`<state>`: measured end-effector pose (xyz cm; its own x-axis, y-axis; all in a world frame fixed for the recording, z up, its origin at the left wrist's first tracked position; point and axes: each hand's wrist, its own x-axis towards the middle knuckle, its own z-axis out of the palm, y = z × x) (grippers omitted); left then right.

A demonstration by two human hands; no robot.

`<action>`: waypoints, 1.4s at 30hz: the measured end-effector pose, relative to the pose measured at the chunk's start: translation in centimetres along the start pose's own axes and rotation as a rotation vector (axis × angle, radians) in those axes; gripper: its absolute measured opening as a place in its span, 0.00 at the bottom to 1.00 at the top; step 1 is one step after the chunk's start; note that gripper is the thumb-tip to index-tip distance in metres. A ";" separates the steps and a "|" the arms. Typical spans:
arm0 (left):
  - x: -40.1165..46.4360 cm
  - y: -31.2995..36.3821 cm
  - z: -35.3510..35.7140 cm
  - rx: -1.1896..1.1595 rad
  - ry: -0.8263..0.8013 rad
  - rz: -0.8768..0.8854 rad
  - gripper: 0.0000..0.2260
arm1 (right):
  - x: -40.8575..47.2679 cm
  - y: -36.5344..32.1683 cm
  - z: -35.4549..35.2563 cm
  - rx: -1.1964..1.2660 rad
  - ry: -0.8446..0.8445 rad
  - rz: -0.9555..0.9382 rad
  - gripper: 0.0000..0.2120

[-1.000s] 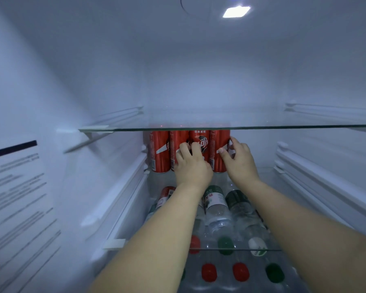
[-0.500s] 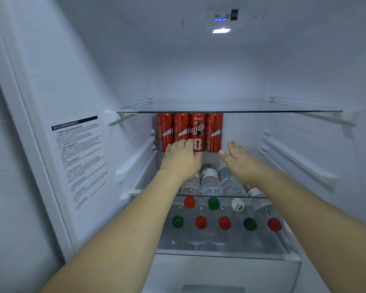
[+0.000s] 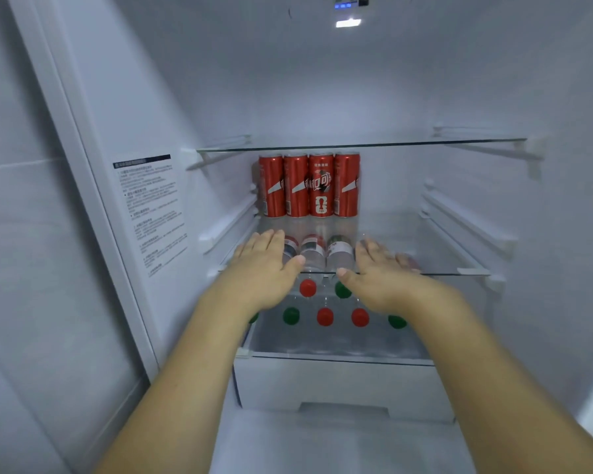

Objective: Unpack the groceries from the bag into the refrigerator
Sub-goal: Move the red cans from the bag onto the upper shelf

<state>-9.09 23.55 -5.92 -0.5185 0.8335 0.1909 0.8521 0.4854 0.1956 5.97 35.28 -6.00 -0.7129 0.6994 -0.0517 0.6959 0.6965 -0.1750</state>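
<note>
Several tall red soda cans [image 3: 308,184] stand in a row at the back of the middle glass shelf [image 3: 459,273] inside the open refrigerator. Below that shelf lie several clear water bottles [image 3: 324,316] with red and green caps facing me. My left hand [image 3: 266,268] and my right hand [image 3: 380,273] hover flat, palms down, over the shelf's front edge, fingers straight, holding nothing. Both are well in front of the cans and do not touch them. The grocery bag is out of view.
An upper glass shelf [image 3: 356,145] sits just above the cans. A white drawer [image 3: 339,384] lies below the bottles. A printed label [image 3: 149,213] is on the left inner wall. Shelf rails [image 3: 466,220] line the right wall.
Both hands have let go of the cans and drawn back toward me to the shelf's front edge. The view has pulled back out of the refrigerator.
</note>
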 end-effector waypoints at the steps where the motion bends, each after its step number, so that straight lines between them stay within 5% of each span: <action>1: -0.4 0.0 -0.1 0.005 0.006 0.001 0.31 | -0.3 0.0 0.1 -0.005 -0.006 -0.002 0.32; 23: -10.0 0.5 -0.2 0.052 -0.030 -0.092 0.31 | -6.1 -2.2 0.6 -0.018 -0.085 -0.152 0.32; 42: -25.1 -4.4 -4.7 0.029 0.036 -0.345 0.30 | -13.0 -13.4 4.5 -0.070 -0.219 -0.461 0.32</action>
<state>-0.20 -0.73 -7.08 -0.7784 0.6091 0.1521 0.6273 0.7449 0.2274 5.51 16.17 -7.44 -0.9431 0.2725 -0.1907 0.3041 0.9387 -0.1626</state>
